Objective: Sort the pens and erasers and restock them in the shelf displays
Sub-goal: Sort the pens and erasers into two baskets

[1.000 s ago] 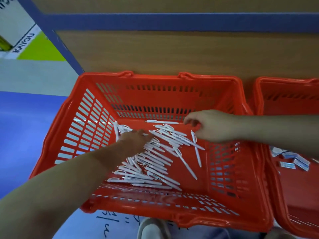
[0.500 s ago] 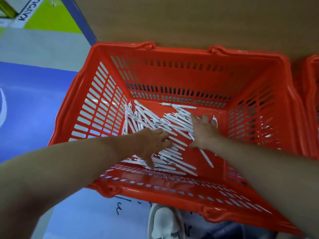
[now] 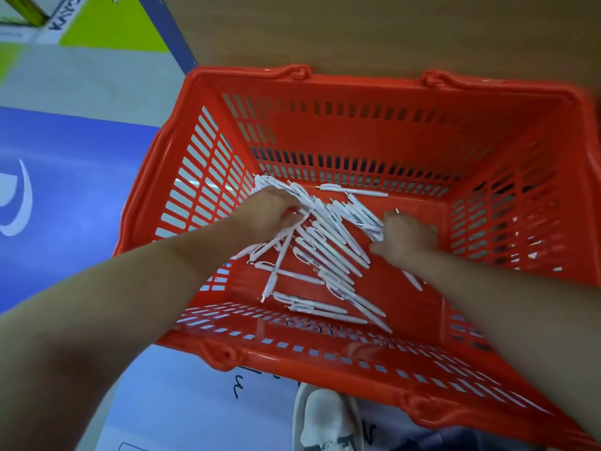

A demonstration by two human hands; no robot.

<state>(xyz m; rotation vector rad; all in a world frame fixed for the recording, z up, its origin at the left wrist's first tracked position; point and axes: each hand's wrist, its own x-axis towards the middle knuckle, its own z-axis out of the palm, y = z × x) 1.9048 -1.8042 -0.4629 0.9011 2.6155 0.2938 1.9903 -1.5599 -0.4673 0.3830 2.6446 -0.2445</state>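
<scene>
An orange plastic basket [image 3: 328,356] stands on the floor below me. On its bottom lies a loose heap of several white pens [image 3: 328,252]. My left hand [image 3: 270,213] is down at the heap's left side, fingers curled around a bunch of pens that fan out under it. My right hand [image 3: 405,237] presses against the heap's right edge, fingers bent around a few pen ends. No erasers show in this view.
A wooden shelf panel [image 3: 390,30] with a blue post [image 3: 169,27] rises just behind the basket. Blue printed floor [image 3: 65,190] lies to the left. A white shoe [image 3: 325,421] sits under the basket's near rim.
The view dropped and shifted left, so the second basket with erasers left the frame. Both hands moved in from spreading over the pens and now gather them from either side.
</scene>
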